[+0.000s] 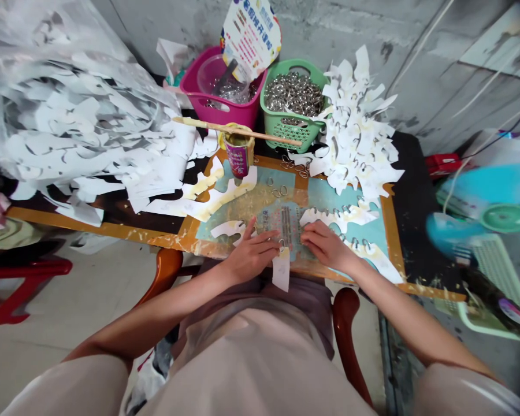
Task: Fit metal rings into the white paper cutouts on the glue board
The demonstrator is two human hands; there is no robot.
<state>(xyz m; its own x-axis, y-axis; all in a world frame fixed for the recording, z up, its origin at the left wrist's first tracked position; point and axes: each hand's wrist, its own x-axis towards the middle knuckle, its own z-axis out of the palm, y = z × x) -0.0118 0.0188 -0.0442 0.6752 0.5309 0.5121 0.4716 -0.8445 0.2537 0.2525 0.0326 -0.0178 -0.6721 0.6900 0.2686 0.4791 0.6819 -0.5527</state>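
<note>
At six o'clock a white paper strip with a metal ring hangs over the table edge beside your left hand — fingers spread, gripping or not I cannot tell — while your right hand, at four, has fingertips drawn together, anything between them hidden. Beyond, at three to four, two strips carry rows of rings and look done, whereas the yellow-smeared strips at ten seem unringed. Farther off, the one-o'clock heap looks ringed — but the ten-o'clock pile and full green basket at twelve suggest plenty left.
</note>
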